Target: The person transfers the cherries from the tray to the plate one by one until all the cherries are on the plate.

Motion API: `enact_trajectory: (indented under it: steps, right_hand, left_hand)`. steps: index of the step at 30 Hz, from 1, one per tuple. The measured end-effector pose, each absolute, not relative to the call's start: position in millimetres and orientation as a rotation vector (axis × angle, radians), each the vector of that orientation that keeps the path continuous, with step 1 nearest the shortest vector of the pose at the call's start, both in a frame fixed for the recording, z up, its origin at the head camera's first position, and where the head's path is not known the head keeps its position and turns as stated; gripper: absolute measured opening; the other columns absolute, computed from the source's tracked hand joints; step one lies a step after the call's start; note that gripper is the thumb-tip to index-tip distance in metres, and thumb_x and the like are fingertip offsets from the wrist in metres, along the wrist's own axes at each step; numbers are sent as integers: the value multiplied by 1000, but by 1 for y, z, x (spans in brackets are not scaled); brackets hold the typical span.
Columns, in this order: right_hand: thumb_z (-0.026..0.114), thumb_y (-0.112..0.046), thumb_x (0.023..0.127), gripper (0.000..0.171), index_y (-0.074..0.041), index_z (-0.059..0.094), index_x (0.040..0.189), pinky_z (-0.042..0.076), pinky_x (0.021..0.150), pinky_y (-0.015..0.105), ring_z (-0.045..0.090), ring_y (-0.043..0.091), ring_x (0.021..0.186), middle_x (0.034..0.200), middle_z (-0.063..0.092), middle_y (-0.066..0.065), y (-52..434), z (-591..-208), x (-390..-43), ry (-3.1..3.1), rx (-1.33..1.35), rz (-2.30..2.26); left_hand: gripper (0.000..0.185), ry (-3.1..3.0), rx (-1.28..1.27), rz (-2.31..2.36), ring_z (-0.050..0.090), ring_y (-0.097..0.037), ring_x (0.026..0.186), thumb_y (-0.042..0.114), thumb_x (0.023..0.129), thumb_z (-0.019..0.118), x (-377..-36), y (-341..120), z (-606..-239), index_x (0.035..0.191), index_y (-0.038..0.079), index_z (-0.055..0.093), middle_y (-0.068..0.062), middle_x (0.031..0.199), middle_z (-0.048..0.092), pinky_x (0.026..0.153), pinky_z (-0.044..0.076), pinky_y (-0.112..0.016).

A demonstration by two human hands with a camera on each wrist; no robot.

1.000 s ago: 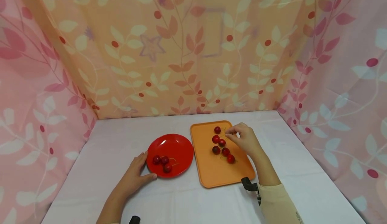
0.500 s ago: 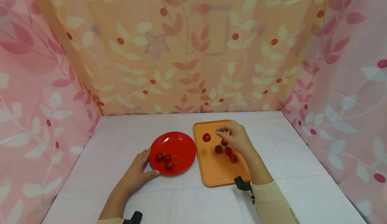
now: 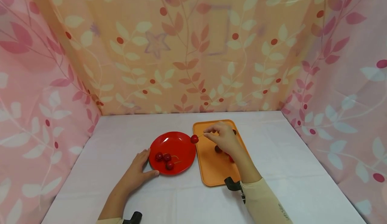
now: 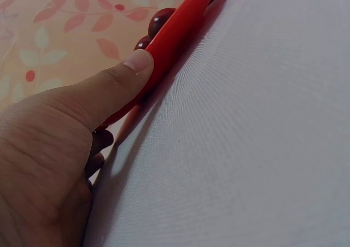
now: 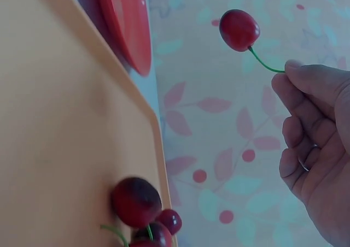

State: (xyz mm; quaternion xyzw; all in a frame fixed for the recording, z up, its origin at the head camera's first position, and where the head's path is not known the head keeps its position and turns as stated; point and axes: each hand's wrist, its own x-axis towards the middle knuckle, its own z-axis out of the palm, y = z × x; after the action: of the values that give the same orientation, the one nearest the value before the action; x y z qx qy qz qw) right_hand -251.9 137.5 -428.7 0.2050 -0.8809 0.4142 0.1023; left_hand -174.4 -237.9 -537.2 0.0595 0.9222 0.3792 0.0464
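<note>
In the head view, a red cherry (image 3: pixel 194 139) hangs by its stem from my right hand (image 3: pixel 223 138), over the border between plate and tray. The right wrist view shows the green stem (image 5: pixel 265 64) pinched between thumb and index finger. My left hand (image 3: pixel 137 170) rests against the left rim of the red plate (image 3: pixel 178 141), its thumb (image 4: pixel 139 61) and fingers spread along the edge. Several cherries (image 3: pixel 167 157) lie on the plate's near left part. On the orange tray (image 3: pixel 211 175), more cherries (image 5: pixel 136 200) are partly hidden by my right hand and forearm.
A white cloth (image 3: pixel 181 200) covers the table under plate and tray, which stand side by side. Patterned curtains (image 3: pixel 187 49) close off the back and both sides. A black wrist mount (image 3: pixel 232 184) sits on my right forearm, above the tray's near edge.
My right hand has lifted a cherry by its stem from the tray's far part and carried it left to the plate's right rim. The left hand has stayed against the plate.
</note>
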Motion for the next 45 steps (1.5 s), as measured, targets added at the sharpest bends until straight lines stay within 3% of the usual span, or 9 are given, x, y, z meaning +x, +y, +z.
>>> enact_trajectory:
  steps: [6,20,28,35,45]
  right_hand:
    - [81,-25,90,8,-21,81,97,53,85,44,60,19,96,98,72,-6,119,-430,-246,-2628,606,1251]
    - [81,-25,90,5,-25,82,95,53,72,28,60,27,94,90,65,-10,82,-444,-238,-2716,652,1291]
    - [80,-25,91,4,-26,80,94,53,72,27,55,16,89,88,64,-10,69,-460,-242,-2793,685,1270]
    - [79,-25,92,4,-26,79,96,53,77,28,55,15,92,91,66,-12,64,-470,-243,-2869,727,1231]
    - [78,-22,92,4,-24,79,95,54,73,24,58,13,85,87,68,-14,61,-474,-245,-2915,781,1199]
  left_hand:
    - [110,2821,196,1166,12,-41,157,57,79,82,-174,-238,-537,164,17,26,-12,169,27,120,19,-66]
    - [111,2822,197,1163,11,-40,158,59,79,81,-175,-238,-537,164,19,25,-11,169,26,120,18,-66]
    - [110,2817,203,1174,11,-39,158,58,78,82,-174,-237,-536,164,20,25,-10,169,27,119,18,-66]
    - [110,2828,221,1174,13,-38,158,57,78,83,-175,-238,-537,164,16,26,-11,168,28,121,17,-66]
    - [112,2827,229,1180,13,-34,158,59,77,82,-177,-239,-540,164,17,26,-8,168,28,123,15,-64]
